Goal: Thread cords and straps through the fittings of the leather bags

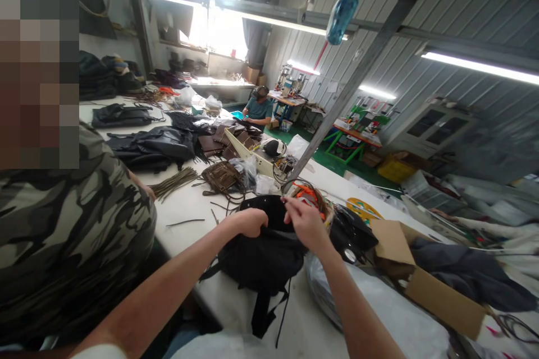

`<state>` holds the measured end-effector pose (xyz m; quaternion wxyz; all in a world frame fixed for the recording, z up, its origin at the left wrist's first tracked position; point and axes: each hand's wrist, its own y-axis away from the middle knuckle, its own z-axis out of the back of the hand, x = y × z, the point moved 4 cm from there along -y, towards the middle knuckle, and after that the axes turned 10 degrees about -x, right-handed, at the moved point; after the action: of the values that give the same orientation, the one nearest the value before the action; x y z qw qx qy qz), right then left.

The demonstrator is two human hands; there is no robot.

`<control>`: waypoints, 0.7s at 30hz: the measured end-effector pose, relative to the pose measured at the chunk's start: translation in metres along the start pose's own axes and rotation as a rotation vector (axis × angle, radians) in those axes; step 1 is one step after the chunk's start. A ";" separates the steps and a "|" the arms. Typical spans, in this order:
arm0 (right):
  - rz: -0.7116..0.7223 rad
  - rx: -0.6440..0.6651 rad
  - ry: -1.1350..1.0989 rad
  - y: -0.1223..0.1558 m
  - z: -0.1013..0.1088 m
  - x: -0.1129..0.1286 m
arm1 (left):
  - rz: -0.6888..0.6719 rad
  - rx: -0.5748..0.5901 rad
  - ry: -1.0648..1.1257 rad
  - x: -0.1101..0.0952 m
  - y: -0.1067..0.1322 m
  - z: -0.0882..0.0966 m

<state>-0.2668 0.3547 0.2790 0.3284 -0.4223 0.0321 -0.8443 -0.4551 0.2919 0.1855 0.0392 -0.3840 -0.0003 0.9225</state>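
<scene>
A black bag (263, 261) lies on the white table in front of me, its straps hanging toward me. Its dark flap (269, 210) is raised at the far side, with a few small shiny dots along the edge. My left hand (252, 222) is closed at the left of the bag's mouth, fingers curled over the black fabric. At the right side of the flap, my right hand (306, 223) is closed in a pinch. A tiny thing may be at its fingertips, too small to name.
A person in a camouflage shirt (76, 224) stands close on my left. Black bags (155, 143), a brown bag (221, 175) and a bundle of cords (177, 182) lie beyond. To the right are a slanted metal post (337, 109), an open cardboard box (442, 297) and a plastic sack (370, 303).
</scene>
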 end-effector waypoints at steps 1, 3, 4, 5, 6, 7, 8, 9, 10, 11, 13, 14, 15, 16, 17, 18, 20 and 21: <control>0.023 0.078 0.090 0.010 -0.011 0.004 | -0.008 -0.023 0.036 -0.005 0.004 -0.003; 0.012 0.154 0.208 0.034 -0.031 0.001 | -0.015 -0.081 0.122 -0.012 0.014 -0.007; -0.001 0.173 0.227 0.046 -0.039 -0.003 | -0.012 -0.116 0.165 -0.013 0.019 -0.009; -0.011 0.198 0.224 0.059 -0.048 -0.008 | -0.006 -0.153 0.203 -0.014 0.023 -0.010; -0.018 0.213 0.204 0.069 -0.055 -0.012 | 0.006 -0.188 0.234 -0.014 0.027 -0.011; -0.023 0.218 0.178 0.078 -0.060 -0.016 | 0.023 -0.224 0.256 -0.013 0.029 -0.013; -0.031 0.209 0.141 0.085 -0.065 -0.019 | 0.047 -0.263 0.268 -0.012 0.029 -0.015; -0.046 0.188 0.096 0.091 -0.068 -0.021 | 0.076 -0.303 0.269 -0.011 0.028 -0.018; -0.063 0.167 0.047 0.096 -0.070 -0.024 | 0.105 -0.341 0.263 -0.010 0.027 -0.021; -0.083 0.153 -0.003 0.101 -0.072 -0.028 | 0.132 -0.377 0.251 -0.009 0.025 -0.024; -0.118 0.151 -0.083 0.116 -0.072 -0.038 | 0.172 -0.439 0.222 -0.009 0.022 -0.030; -0.128 0.170 -0.113 0.126 -0.070 -0.044 | 0.183 -0.467 0.207 -0.011 0.023 -0.033; -0.150 0.201 -0.142 0.137 -0.068 -0.051 | 0.187 -0.496 0.191 -0.013 0.024 -0.037; -0.192 0.246 -0.184 0.148 -0.066 -0.059 | 0.186 -0.523 0.174 -0.016 0.028 -0.042; -0.270 0.293 -0.245 0.158 -0.062 -0.066 | 0.169 -0.545 0.156 -0.020 0.032 -0.047; -0.358 0.326 -0.316 0.166 -0.057 -0.071 | 0.134 -0.556 0.138 -0.024 0.037 -0.052; -0.485 0.383 -0.448 0.173 -0.045 -0.071 | 0.032 -0.548 0.120 -0.034 0.049 -0.061; -0.506 0.428 -0.492 0.172 -0.039 -0.067 | -0.026 -0.532 0.123 -0.038 0.054 -0.064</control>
<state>-0.1758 0.2501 0.1511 0.1887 -0.5281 -0.3285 -0.7600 -0.3868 0.2332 0.1652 -0.0513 -0.4360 -0.2452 0.8644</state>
